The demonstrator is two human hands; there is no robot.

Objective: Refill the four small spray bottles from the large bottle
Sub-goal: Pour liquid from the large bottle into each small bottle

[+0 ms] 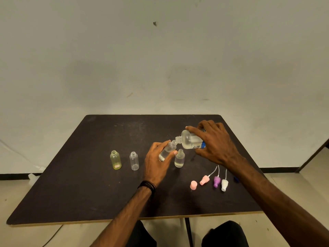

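My left hand (156, 161) grips a small clear spray bottle (168, 150), tilted, its open neck touching the mouth of the large bottle (189, 140). My right hand (214, 143) holds that large clear bottle with a blue label, tipped on its side toward the small one. A little liquid sits in the held small bottle. Another small clear bottle (179, 158) stands just right of my left hand with some liquid at its bottom. Further left stand an uncapped clear bottle (134, 160) and a yellowish bottle (115, 159).
Loose spray tops lie at the right front of the dark table (71, 193): a pink cap (193, 185), a pink sprayer (204, 180), a purple sprayer (216, 181) and a white sprayer (224, 184). A small blue cap (236, 179) lies by my right forearm.
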